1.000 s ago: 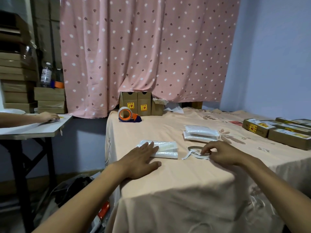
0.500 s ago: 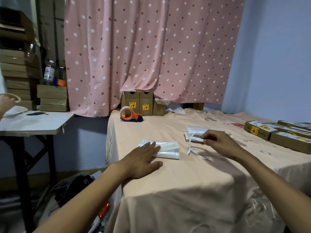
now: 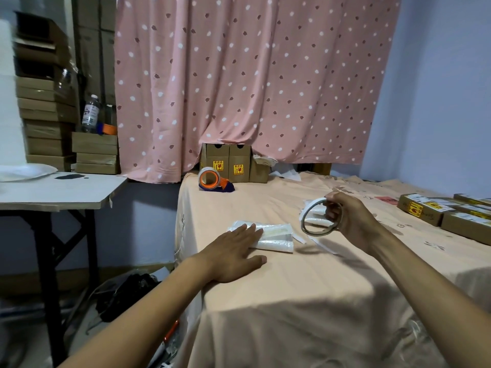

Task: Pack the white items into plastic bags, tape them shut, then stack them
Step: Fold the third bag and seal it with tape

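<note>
A clear plastic bag with white items (image 3: 273,236) lies on the peach tablecloth (image 3: 305,282). My left hand (image 3: 233,254) rests flat on the bag's left end, fingers spread. My right hand (image 3: 348,221) is raised above the table and grips a thin roll of white tape (image 3: 312,221), with a loose strip trailing down to the cloth. Behind the roll lies a stack of packed bags (image 3: 316,216), partly hidden by the roll and my fingers.
An orange tape dispenser (image 3: 212,180) sits at the table's far left by small cardboard boxes (image 3: 231,164). Flat brown boxes (image 3: 446,213) line the right edge. A white side table (image 3: 53,192) and stacked cartons (image 3: 45,118) stand on the left.
My right hand picked the tape roll up off the cloth and lifted it up and right, now held upright. My left hand stayed on the bag. The person at the side table is gone.
</note>
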